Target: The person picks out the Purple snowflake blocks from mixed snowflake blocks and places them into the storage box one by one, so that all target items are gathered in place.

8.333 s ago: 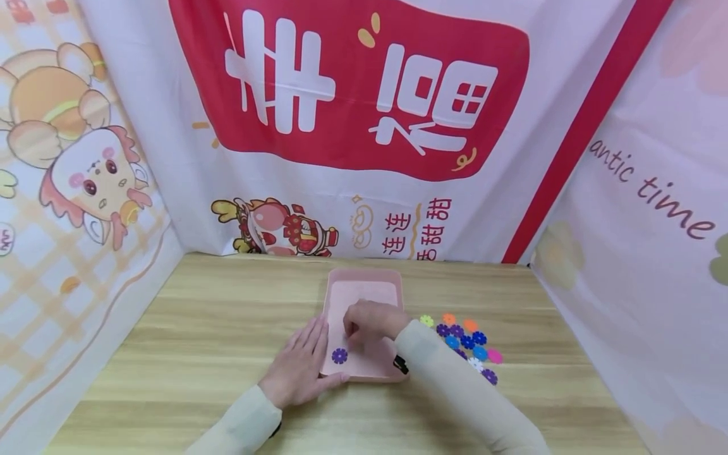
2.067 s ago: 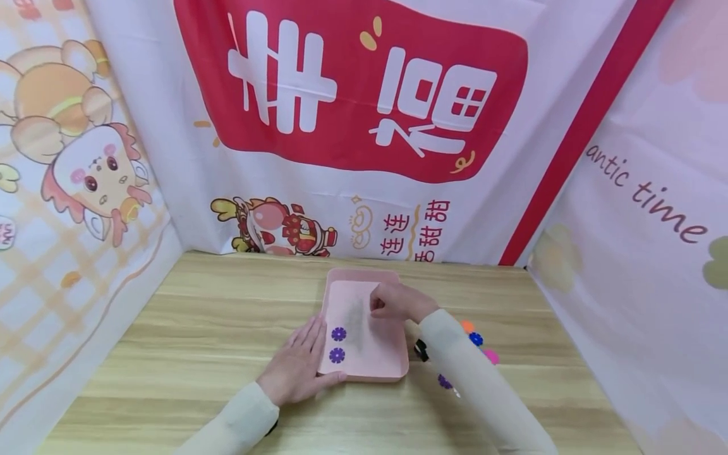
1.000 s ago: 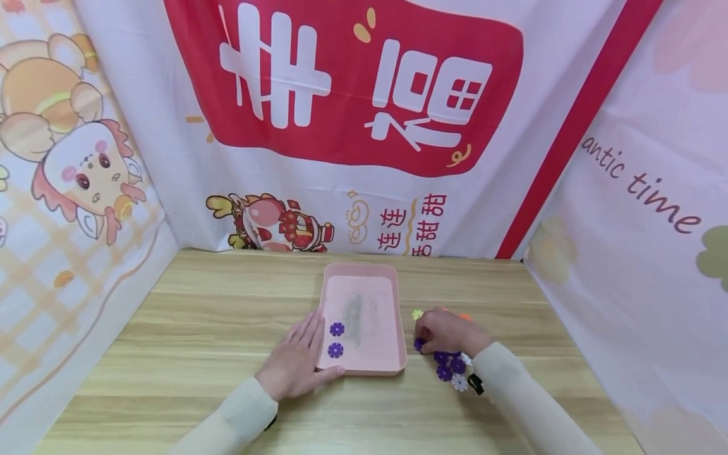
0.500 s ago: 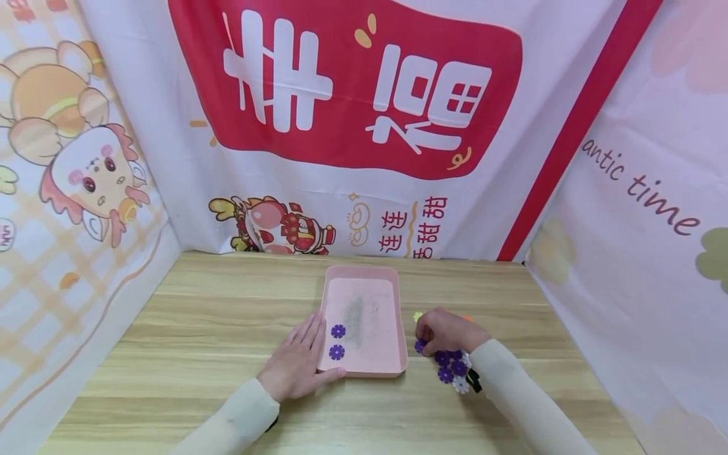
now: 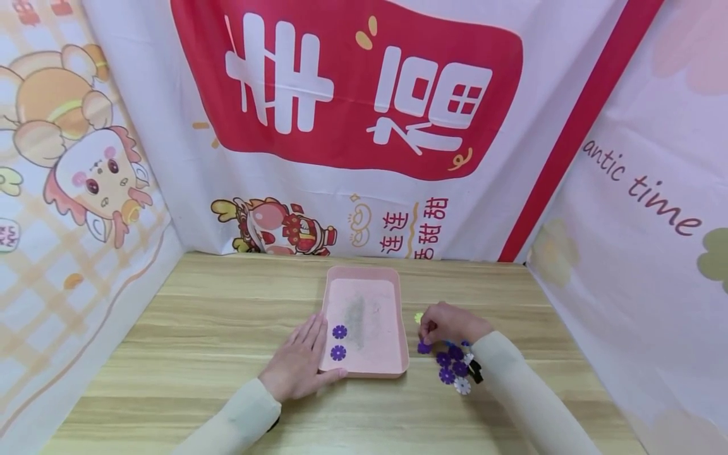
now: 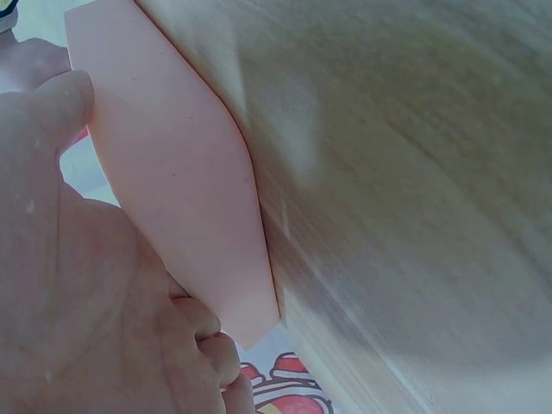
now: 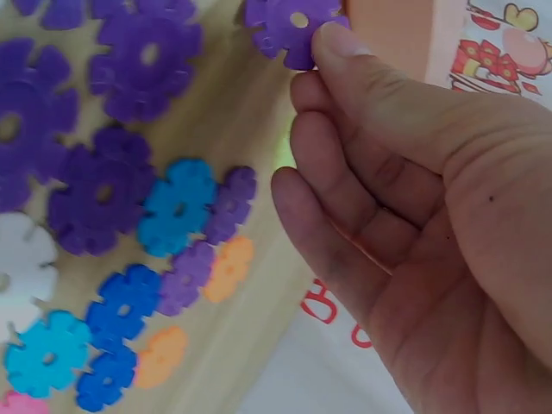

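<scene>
My left hand [image 5: 298, 363] lies along the left side of a pink tray [image 5: 382, 328], fingers stretched out and thumb at the near left corner. In the left wrist view, its thumb sits on the top edge of the tray's wall [image 6: 172, 164]. Just right of the tray, thumb and fingertips of my right hand [image 5: 452, 323] pinch a purple snowflake disc [image 7: 289, 26], notched, with a hole in its centre. Inside the tray, a purple snowflake disc [image 5: 339, 332] and another purple snowflake disc [image 5: 338, 352] lie in a column near the left wall.
Loose snowflake discs spread under and beside my right forearm: several purple discs [image 7: 103, 190], a white disc [image 5: 462, 385], blue discs [image 7: 123, 306] and orange discs [image 7: 162, 355]. A yellow-green disc [image 5: 418, 318] lies behind the right hand. A printed cloth [image 5: 364, 208] hangs behind the table.
A second purple disc has joined the first in the tray. My right hand has gone from over the tray to the discs on the right and now pinches a purple one. The left hand stays put.
</scene>
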Motion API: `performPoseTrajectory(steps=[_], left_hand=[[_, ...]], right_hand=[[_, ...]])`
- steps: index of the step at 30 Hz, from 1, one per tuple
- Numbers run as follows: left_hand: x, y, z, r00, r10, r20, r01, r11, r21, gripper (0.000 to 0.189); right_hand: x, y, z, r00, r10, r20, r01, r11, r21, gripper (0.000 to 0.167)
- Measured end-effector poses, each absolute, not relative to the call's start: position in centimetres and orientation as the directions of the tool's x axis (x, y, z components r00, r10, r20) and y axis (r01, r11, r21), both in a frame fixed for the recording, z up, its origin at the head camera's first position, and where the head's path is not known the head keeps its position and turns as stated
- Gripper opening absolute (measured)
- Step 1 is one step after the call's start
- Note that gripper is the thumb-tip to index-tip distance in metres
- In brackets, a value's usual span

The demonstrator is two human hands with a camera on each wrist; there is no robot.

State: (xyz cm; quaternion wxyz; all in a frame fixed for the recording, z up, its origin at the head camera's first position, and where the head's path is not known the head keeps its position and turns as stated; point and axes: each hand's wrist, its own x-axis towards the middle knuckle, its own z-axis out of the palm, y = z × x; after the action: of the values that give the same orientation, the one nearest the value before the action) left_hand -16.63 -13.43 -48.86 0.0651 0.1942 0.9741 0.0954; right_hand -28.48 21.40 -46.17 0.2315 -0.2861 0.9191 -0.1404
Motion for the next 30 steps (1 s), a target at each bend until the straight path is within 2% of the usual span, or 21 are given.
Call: performPoseTrajectory(steps=[11, 17, 24, 30], left_hand=[[-16.7, -13.3, -49.1, -0.916, 0.391, -0.092, 0.367, 0.907, 0.206, 0.106], [-16.8, -13.3, -49.0, -0.917, 0.389, -0.093, 0.366, 0.909, 0.199, 0.106], [-16.8, -13.4, -48.9, -0.916, 0.391, -0.090, 0.368, 0.907, 0.205, 0.108], [-16.7, -13.5, -49.1, -0.913, 0.399, -0.082, 0.377, 0.904, 0.200, 0.108]], right_hand=[[-29.6, 20.9, -43.2, -0.745, -0.572, -0.343, -0.477, 0.817, -0.325, 0.015], [-30.6, 20.0, -41.2, -0.752, -0.590, -0.293, -0.510, 0.803, -0.309, 0.013], [-31.4, 17.3, -39.5, -0.732, -0.629, -0.261, -0.564, 0.775, -0.286, 0.013], [-31.9, 14.3, -39.8, -0.702, -0.660, -0.266, -0.605, 0.751, -0.265, 0.010]])
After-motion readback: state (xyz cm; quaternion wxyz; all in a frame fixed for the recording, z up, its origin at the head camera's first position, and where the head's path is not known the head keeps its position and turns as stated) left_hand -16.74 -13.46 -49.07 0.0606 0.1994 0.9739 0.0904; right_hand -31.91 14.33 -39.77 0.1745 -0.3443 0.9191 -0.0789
